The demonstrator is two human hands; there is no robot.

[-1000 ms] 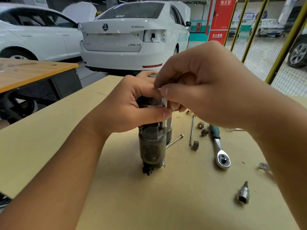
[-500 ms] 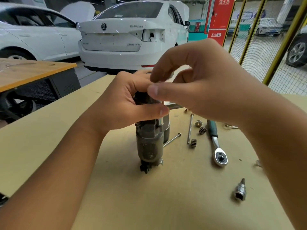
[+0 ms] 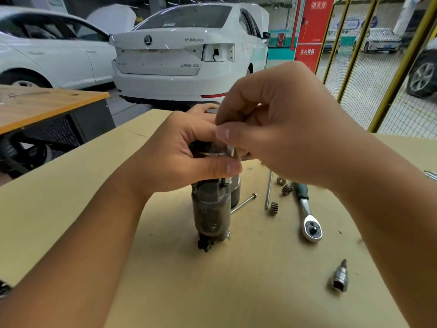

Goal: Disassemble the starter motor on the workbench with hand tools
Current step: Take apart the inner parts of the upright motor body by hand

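We have the starter motor point(image 3: 211, 209) standing upright on the workbench point(image 3: 165, 280), our left hand point(image 3: 175, 157) wrapped round its top and our right hand point(image 3: 283, 136) pinching a thin bolt point(image 3: 230, 150) there, a ratchet point(image 3: 307, 218) lying nearby.

Car repair workshop: parked white car point(image 3: 189, 50), workbench point(image 3: 71, 185), ratchet point(image 3: 309, 218).

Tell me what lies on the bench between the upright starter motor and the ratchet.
Head view: between the starter motor and ratchet lie two long bolts and small pinion gears.
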